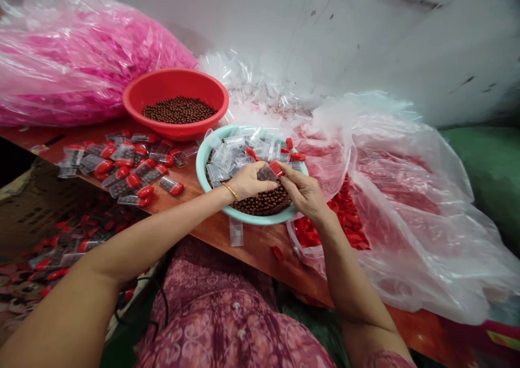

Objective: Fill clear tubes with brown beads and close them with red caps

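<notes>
A small clear tube is held over the light green bowl by the left hand, with the thumb and fingers closed on it. The red cap at its end is pinched by the thumb and fingers of the right hand. Whether the cap is pushed all the way on cannot be told. Dark beads can be seen inside the tube. Its long side runs from left to right, and the capped end is pointed to the right.

Under the hands, brown beads and a pile of clear tubes are held in the bowl. One more loose tube is seen at the bowl's near side, by the edge of the table. A strip of wood is left showing between the bowl and the capped tubes on the left. On the right, the bowl is crowded by a plastic bag of red caps. Farther back, a red bowl of beads is set beside a big bag of pink pieces. Dark print is shown on a cardboard box at the left, but it cannot be read.
</notes>
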